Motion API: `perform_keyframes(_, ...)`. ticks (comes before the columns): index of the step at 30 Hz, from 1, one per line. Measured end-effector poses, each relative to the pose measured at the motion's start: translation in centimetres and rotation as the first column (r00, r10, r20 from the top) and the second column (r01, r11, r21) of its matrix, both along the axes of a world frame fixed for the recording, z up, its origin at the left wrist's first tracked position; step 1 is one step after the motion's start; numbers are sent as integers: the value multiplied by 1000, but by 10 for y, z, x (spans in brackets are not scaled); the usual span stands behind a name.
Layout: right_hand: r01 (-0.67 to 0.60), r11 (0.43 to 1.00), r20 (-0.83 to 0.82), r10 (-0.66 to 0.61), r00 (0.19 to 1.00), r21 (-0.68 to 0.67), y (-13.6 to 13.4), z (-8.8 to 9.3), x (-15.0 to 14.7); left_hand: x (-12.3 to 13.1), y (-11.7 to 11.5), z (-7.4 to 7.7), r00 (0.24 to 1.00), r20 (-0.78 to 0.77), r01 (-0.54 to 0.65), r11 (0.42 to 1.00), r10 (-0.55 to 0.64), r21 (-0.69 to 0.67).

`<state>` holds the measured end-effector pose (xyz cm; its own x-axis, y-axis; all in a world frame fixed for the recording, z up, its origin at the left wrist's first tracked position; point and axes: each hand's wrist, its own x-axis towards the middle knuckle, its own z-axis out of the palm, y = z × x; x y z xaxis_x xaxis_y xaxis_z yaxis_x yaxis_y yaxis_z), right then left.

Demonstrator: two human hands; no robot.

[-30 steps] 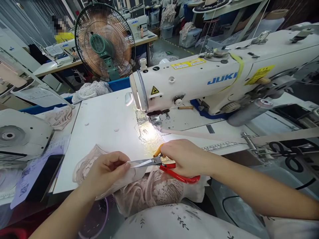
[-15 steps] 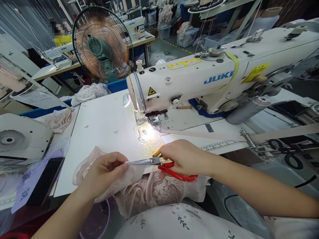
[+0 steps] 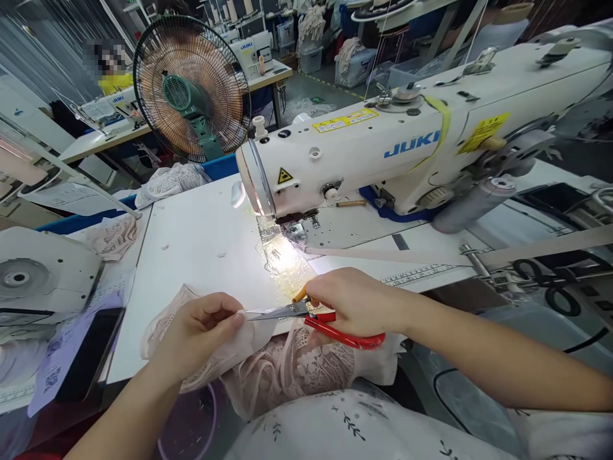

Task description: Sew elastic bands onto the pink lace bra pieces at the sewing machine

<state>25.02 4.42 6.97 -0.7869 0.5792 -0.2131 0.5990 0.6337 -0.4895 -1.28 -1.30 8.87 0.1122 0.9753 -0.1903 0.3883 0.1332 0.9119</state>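
My right hand (image 3: 357, 300) is closed around red-handled scissors (image 3: 316, 316), their blades pointing left toward my left hand. My left hand (image 3: 201, 332) pinches the edge of a pale pink lace garment (image 3: 287, 367) right at the blade tips. The garment hangs over the front edge of the white sewing table (image 3: 191, 243) into my lap. A white JUKI sewing machine (image 3: 407, 147) stands just behind, its lamp lighting a clear plastic patch (image 3: 282, 262) below the needle.
A standing fan (image 3: 191, 89) is at the back left. Lace pieces (image 3: 167, 179) lie at the table's far left edge. Another machine's base (image 3: 38, 268) and papers sit to the left. A person works at a distant table (image 3: 108, 64). A tan strap (image 3: 527, 252) crosses the right side.
The view has drifted slightly. Both hands keep the same hold, and the scissors stay at the fabric edge with the blades nearly together.
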Motion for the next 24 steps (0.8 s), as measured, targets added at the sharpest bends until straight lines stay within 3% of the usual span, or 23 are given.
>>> perform_keyframes(10,23,999,39,-25,999,39,-4,5,3,4,-1,7,995,-96,3,1000,-4,-1)
perform_keyframes(24,42,999,85,-43,995,20,-6,9,2,2,0,5,995,-94,6,999,-10,-41)
